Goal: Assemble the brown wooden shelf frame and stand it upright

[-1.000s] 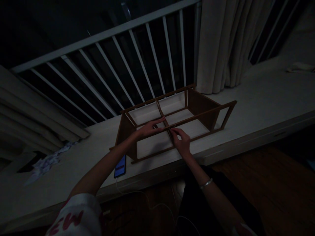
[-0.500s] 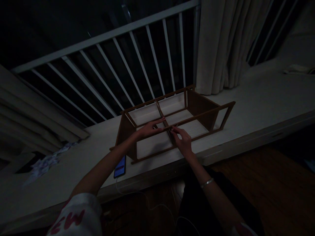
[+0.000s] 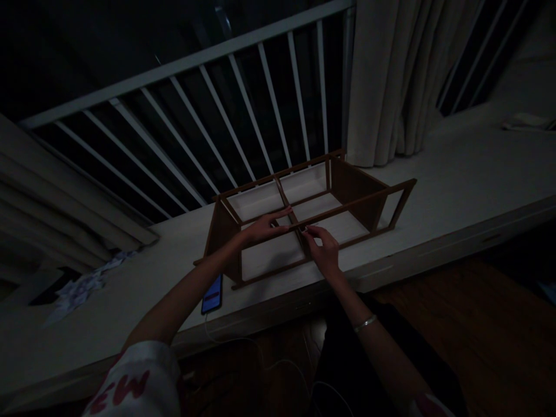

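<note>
A brown wooden shelf frame (image 3: 356, 204) lies on its side on the white ledge, with a board at each end and a divider across its middle. My left hand (image 3: 263, 227) grips its near upper rail by the middle joint, fingers reaching over toward the divider and thumb along the rail. Just right of that joint, my right hand (image 3: 322, 246) is closed in a pinch at the rail. Something small and pale shows at its fingertips, too dark to name. A silver bracelet (image 3: 365, 323) circles my right wrist.
A lit phone (image 3: 212, 296) with a white cable (image 3: 243, 340) lies on the ledge (image 3: 456, 191) by the frame's left end. White railings (image 3: 243, 98) and curtains (image 3: 382, 87) stand behind. Crumpled pale papers (image 3: 80, 288) lie at left. The room is dim.
My right fingertips have shifted very slightly at the joint. My left hand and the shelf frame stay in place.
</note>
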{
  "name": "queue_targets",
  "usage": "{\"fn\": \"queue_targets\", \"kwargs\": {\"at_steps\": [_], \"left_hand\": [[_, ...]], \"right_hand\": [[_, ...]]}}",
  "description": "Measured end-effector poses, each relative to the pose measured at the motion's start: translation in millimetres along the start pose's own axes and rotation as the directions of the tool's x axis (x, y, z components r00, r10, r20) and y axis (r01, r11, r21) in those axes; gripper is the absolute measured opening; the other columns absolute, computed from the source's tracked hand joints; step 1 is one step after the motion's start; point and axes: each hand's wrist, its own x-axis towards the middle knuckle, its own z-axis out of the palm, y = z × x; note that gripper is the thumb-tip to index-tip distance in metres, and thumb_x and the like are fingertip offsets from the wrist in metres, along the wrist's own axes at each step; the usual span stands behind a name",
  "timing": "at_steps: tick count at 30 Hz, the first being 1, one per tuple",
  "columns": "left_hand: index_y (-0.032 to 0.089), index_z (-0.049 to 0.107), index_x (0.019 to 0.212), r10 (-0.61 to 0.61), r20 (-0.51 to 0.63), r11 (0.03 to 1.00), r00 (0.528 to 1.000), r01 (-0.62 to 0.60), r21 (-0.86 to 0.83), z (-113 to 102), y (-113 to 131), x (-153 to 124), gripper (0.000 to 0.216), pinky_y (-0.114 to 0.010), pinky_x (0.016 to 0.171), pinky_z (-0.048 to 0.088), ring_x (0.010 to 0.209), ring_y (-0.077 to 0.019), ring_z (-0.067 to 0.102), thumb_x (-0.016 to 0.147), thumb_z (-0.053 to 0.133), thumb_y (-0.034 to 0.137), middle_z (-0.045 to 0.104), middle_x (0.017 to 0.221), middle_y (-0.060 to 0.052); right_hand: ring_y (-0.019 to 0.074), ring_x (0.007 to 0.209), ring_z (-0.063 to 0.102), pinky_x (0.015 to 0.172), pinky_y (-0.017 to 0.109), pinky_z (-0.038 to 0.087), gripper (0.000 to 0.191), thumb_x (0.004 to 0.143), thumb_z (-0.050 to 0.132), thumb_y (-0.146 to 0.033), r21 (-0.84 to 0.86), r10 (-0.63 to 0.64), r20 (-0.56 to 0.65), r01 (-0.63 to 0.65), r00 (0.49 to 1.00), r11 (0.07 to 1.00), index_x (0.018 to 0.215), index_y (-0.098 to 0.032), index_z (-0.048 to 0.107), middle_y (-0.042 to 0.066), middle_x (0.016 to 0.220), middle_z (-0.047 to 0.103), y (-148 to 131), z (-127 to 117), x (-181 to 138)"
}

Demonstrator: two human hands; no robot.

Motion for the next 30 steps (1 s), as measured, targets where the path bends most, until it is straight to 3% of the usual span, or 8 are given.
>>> {"fn": "queue_targets", "kwargs": {"at_steps": [9,14,18,23,30], "left_hand": [[0.032,0.026,0.135,0.016,0.001,1.0,1.0,-0.016,0.002,0.7,-1.0,0.3,0.066,-0.031,0.076,0.046,0.102,-0.0228,0.057,0.077,0.055,0.045,0.025,0.146,-0.007],[0.032,0.026,0.135,0.033,0.001,0.999,0.999,-0.033,-0.011,0.7,-1.8,1.3,0.068,-0.031,0.078,0.045,0.115,-0.0262,0.049,0.076,0.056,0.046,0.024,0.146,-0.005],[0.032,0.026,0.135,0.011,-0.008,1.0,1.0,-0.011,-0.003,0.4,-2.1,0.8,0.068,-0.032,0.078,0.045,0.111,-0.0253,0.052,0.076,0.056,0.046,0.024,0.146,-0.006],[0.032,0.025,0.135,0.0,-0.002,1.0,1.0,0.0,0.005,0.7,-2.2,0.2,0.068,-0.033,0.077,0.046,0.098,-0.0223,0.059,0.076,0.056,0.045,0.023,0.146,-0.007],[0.031,0.028,0.135,0.016,-0.012,1.0,1.0,-0.016,-0.007,0.7,4.7,-2.6,0.066,-0.034,0.081,0.045,0.113,-0.0261,0.051,0.077,0.055,0.046,0.026,0.145,-0.007]], "right_hand": [[0.018,0.078,0.054,0.072,0.034,0.046,0.013,0.083,0.056,-0.031,-0.086,-0.032,0.006,0.032,0.999,0.996,0.09,-0.021,0.062,0.004,0.082,0.063,-2.5,-4.2,1.1],[0.018,0.077,0.051,0.072,0.034,0.044,0.012,0.081,0.059,-0.032,-0.132,-0.033,-0.016,0.031,0.999,0.991,0.085,-0.022,0.064,0.004,0.078,0.059,-1.1,-3.5,0.9],[0.0184,0.082,0.05,0.076,0.035,0.043,0.012,0.08,0.06,-0.033,-0.151,-0.027,-0.045,0.019,0.999,0.988,0.084,-0.022,0.065,0.004,0.081,0.057,-2.7,-4.2,1.7],[0.0187,0.086,0.051,0.081,0.036,0.042,0.009,0.079,0.062,-0.03,-0.134,-0.024,-0.052,0.016,0.998,0.991,0.08,-0.023,0.066,0.003,0.082,0.059,-3.0,-3.6,2.3],[0.0191,0.083,0.055,0.079,0.036,0.044,0.008,0.077,0.063,-0.03,-0.056,0.045,-0.026,-0.047,0.999,0.997,0.077,-0.022,0.065,0.003,0.08,0.062,-1.3,-3.1,1.8]]}}
